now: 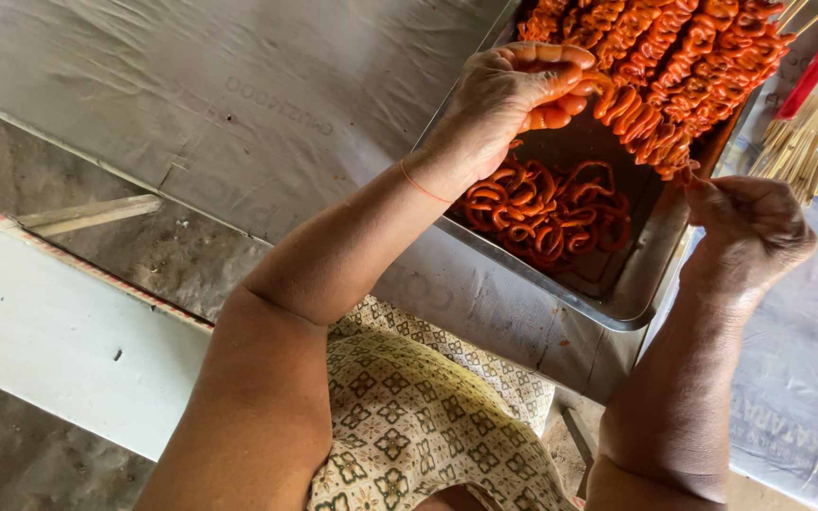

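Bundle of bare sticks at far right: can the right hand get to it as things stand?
Probably yes. The bundle of bare sticks lies just beyond the right hand, outside the metal tray, with nothing between them. But that hand is pinching a loaded skewer end.

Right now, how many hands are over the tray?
2: the left hand grips orange coiled pieces above the metal tray; the right hand is at its right edge.

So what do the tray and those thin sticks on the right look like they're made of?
The tray looks like metal, probably steel or aluminium: grey, dull sheen, thin rolled rim. The sticks look like bamboo or wood: pale tan, matte, thin and straight, bundled in what seems a clear plastic wrapper.
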